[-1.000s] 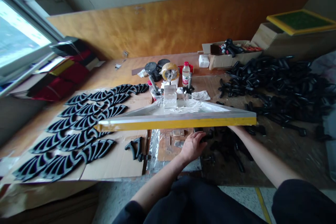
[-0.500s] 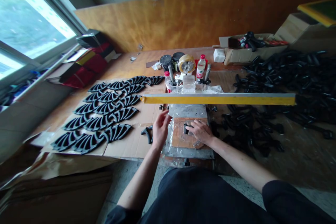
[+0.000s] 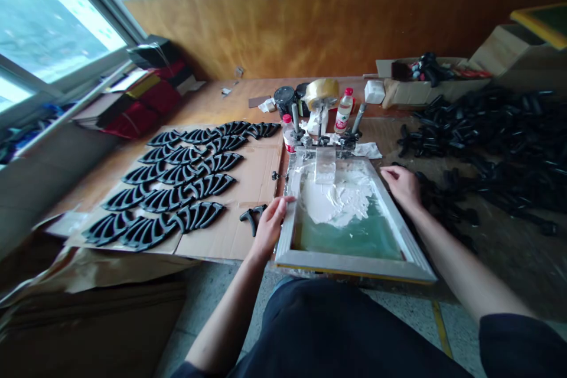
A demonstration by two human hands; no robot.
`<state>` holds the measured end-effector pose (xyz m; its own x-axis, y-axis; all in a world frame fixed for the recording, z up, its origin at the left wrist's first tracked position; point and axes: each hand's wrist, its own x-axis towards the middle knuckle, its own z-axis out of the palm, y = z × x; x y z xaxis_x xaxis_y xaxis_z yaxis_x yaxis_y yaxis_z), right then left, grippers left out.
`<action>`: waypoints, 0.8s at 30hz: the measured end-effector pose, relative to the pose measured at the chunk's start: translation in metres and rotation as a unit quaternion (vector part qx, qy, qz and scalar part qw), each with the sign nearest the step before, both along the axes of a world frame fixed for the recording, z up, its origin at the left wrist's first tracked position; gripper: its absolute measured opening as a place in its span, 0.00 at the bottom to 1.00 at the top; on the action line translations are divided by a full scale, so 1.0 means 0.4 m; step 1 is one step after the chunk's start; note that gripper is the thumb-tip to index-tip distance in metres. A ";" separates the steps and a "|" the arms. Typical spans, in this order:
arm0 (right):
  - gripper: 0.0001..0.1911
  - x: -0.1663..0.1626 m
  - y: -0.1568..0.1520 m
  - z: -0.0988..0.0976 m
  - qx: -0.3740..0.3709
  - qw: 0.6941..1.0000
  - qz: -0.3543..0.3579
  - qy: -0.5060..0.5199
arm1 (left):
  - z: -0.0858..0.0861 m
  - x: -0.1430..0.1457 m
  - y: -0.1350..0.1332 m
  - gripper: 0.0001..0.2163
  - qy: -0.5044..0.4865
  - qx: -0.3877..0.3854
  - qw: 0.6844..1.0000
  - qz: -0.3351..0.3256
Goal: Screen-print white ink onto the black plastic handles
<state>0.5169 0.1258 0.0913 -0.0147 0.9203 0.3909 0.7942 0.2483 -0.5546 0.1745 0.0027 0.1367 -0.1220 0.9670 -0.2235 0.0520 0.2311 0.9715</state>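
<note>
A silk-screen printing frame [image 3: 354, 267] lies lowered over the base, its green mesh partly covered with white ink [image 3: 328, 204]. My left hand [image 3: 270, 224] is closed at the left rim, thumb and fingers against the metal. Beside the frame's upper right edge is my right hand [image 3: 402, 189], its fingers curled together; whether anything is between them is hidden. One black curved plastic part [image 3: 253, 218] rests on the cardboard left of my left hand. The wooden pad and the part on it are hidden under the frame.
Rows of black plastic parts [image 3: 162, 201] cover the cardboard at left. A large heap of similar parts [image 3: 491, 147] lies at right. Behind the frame stand a clamp mechanism [image 3: 325, 144], a tape roll [image 3: 322, 93], a red-capped bottle [image 3: 344, 111] and a black jar [image 3: 284, 100].
The raised frame has swung down flat, covering the wooden pad. My left hand has come to its left rim. My right hand has left the part on the pad and moved right.
</note>
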 end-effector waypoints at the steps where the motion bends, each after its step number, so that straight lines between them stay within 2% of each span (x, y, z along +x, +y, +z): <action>1: 0.16 -0.019 0.015 0.013 0.009 1.000 0.000 0.003 | -0.041 -0.006 -0.011 0.24 0.004 -0.018 1.000 -0.014; 5: 0.34 -0.178 0.044 0.053 0.037 0.991 0.116 -0.060 | -0.187 -0.014 -0.014 0.30 0.056 -0.052 0.996 -0.039; 7: 0.29 -0.252 0.042 0.062 0.004 0.978 0.169 -0.123 | -0.232 -0.014 -0.005 0.30 0.102 -0.056 0.992 -0.040; 9: 0.17 -0.297 0.028 0.059 -0.065 0.962 0.195 -0.177 | -0.255 -0.014 0.002 0.29 0.135 -0.060 0.988 -0.043; 11: 0.08 -0.312 -0.001 0.046 -0.109 0.946 0.215 -0.215 | -0.265 -0.015 0.006 0.28 0.148 -0.065 0.986 -0.047; 13: 0.03 -0.306 -0.043 0.028 -0.101 0.932 0.254 -0.237 | -0.267 -0.016 0.005 0.28 0.137 -0.071 0.987 -0.047; 17: 0.11 -0.257 -0.132 0.008 -0.047 0.881 0.406 -0.238 | -0.264 -0.017 0.003 0.29 0.106 -0.080 0.991 -0.034; 20: 0.12 -0.226 -0.152 0.021 -0.050 0.844 0.485 -0.222 | -0.260 -0.015 0.005 0.29 0.100 -0.083 0.991 -0.024; 22: 0.11 -0.224 -0.142 0.031 -0.074 0.844 0.488 -0.210 | -0.256 -0.013 0.006 0.29 0.098 -0.085 0.991 -0.016; 24: 0.12 -0.235 -0.129 0.031 -0.075 0.871 0.447 -0.191 | -0.253 -0.012 0.006 0.29 0.096 -0.085 0.992 -0.012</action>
<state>0.4229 0.0741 0.1037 -0.8542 0.5142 0.0770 0.4538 0.8097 -0.3722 0.1697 0.0049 0.0356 -0.1562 0.9205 -0.3582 0.2393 0.3871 0.8904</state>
